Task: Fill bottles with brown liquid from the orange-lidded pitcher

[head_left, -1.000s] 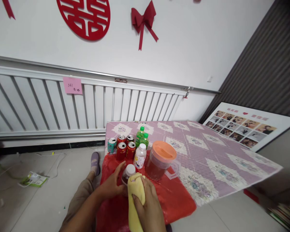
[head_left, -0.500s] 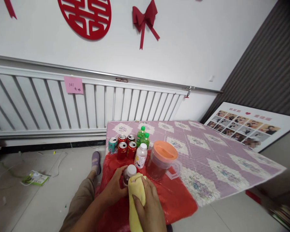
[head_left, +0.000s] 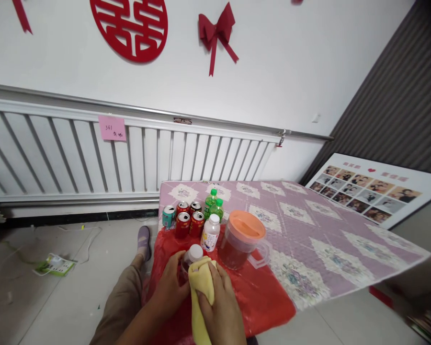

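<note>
My left hand [head_left: 172,282] is wrapped round a small clear bottle [head_left: 193,254] with a white cap, standing near the front of the red plastic sheet [head_left: 269,302]. In my right hand [head_left: 222,299] is a folded yellow cloth [head_left: 200,287], pressed against the bottle's right side. The bottle's lower part is hidden by hand and cloth. Just behind it stands a white-capped bottle with a printed label [head_left: 210,234]. To the right is a clear pitcher [head_left: 235,247] with an orange lid and dark liquid inside.
Several red cans [head_left: 183,225] and a teal can [head_left: 168,217] are grouped at the table's back left. Beside them stand two green-capped bottles [head_left: 215,206]. A patterned purple tablecloth [head_left: 273,206] runs to the right. Behind is a white radiator [head_left: 136,158]; a power strip [head_left: 55,265] lies on the floor.
The view has shifted slightly, so the scene sits a little lower and to the right. Both hands keep their hold on the bottle and the cloth.
</note>
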`<control>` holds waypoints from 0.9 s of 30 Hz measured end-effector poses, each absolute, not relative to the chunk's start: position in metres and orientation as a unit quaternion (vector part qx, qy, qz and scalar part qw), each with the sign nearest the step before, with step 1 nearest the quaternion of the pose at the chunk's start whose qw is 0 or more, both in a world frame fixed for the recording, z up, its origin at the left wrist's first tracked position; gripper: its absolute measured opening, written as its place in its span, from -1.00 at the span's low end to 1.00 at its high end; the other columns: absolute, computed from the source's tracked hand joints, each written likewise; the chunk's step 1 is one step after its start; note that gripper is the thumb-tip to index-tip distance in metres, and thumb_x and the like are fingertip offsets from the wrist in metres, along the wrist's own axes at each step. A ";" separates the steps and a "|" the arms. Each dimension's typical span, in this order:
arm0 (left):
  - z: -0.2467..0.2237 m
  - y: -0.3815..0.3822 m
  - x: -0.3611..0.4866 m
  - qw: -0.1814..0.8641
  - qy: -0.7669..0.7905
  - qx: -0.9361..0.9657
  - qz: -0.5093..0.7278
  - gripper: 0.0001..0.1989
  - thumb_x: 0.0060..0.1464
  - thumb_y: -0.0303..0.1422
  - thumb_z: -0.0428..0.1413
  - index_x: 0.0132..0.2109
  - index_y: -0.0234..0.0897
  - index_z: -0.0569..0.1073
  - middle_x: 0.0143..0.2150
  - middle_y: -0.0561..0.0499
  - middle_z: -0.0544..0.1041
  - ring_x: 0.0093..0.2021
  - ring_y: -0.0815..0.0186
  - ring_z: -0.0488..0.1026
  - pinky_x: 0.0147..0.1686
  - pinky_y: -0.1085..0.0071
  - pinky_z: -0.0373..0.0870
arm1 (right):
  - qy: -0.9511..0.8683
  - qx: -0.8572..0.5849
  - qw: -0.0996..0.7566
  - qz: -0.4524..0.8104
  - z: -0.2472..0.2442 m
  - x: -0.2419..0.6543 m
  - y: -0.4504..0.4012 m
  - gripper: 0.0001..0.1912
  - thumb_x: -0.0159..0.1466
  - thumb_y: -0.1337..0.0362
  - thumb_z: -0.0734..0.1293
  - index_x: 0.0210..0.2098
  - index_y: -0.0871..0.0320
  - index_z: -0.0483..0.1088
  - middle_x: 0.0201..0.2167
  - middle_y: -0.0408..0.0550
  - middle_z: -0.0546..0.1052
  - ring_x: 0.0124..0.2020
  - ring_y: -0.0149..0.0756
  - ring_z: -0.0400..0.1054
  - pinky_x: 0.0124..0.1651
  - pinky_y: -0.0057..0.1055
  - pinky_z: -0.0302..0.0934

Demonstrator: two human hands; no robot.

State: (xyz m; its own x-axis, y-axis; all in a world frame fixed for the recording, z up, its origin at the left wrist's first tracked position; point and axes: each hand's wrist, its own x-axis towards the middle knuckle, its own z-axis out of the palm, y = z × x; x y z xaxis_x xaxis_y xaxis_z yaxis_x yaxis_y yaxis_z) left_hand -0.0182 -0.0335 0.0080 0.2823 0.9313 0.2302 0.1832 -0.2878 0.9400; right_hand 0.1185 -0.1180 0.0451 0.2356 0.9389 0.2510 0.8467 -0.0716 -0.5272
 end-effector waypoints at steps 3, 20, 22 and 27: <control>0.009 -0.038 -0.022 0.432 0.411 0.678 0.430 -0.48 -0.01 -0.36 0.15 0.12 -0.22 0.24 0.11 -0.15 0.39 0.08 0.12 0.39 0.09 0.14 0.33 | -0.608 -0.726 0.312 0.080 0.044 0.122 -0.115 -0.41 0.23 0.30 0.18 0.26 0.25 0.17 0.25 0.21 0.24 0.25 -0.05 0.17 0.23 -0.14 0.16; 0.041 0.012 -0.041 0.568 0.247 0.746 0.245 -0.29 -0.14 -0.44 0.26 0.20 -0.17 0.26 0.17 -0.03 0.43 0.13 0.14 0.38 0.13 0.27 0.31 | -0.608 -0.717 0.331 0.084 0.046 0.126 -0.116 -0.44 0.21 0.33 0.20 0.22 0.24 0.20 0.19 0.17 0.30 0.21 -0.10 0.22 0.20 -0.18 0.18; 0.039 0.007 -0.039 0.554 0.268 0.743 0.263 -0.32 -0.15 -0.45 0.26 0.16 -0.19 0.28 0.14 -0.04 0.45 0.09 0.14 0.41 0.09 0.28 0.34 | -0.607 -0.721 0.325 0.081 0.045 0.126 -0.117 -0.44 0.22 0.32 0.21 0.22 0.22 0.21 0.20 0.16 0.30 0.22 -0.11 0.22 0.20 -0.19 0.19; 0.019 -0.009 -0.027 0.483 0.354 0.722 0.346 -0.37 -0.15 -0.42 0.25 0.11 -0.21 0.27 0.09 -0.09 0.45 0.06 0.13 0.41 0.08 0.24 0.33 | -0.613 -0.724 0.307 0.071 0.044 0.122 -0.119 -0.42 0.23 0.30 0.20 0.24 0.25 0.20 0.25 0.20 0.25 0.25 -0.06 0.18 0.22 -0.15 0.17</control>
State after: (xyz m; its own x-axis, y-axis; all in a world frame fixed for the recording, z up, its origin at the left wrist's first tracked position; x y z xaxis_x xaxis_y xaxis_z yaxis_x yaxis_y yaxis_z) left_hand -0.0271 -0.0093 0.0190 0.5093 0.8458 0.1586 0.1765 -0.2830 0.9427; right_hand 0.1219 -0.1189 0.0441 0.2386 0.9318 0.2734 0.8441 -0.0598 -0.5328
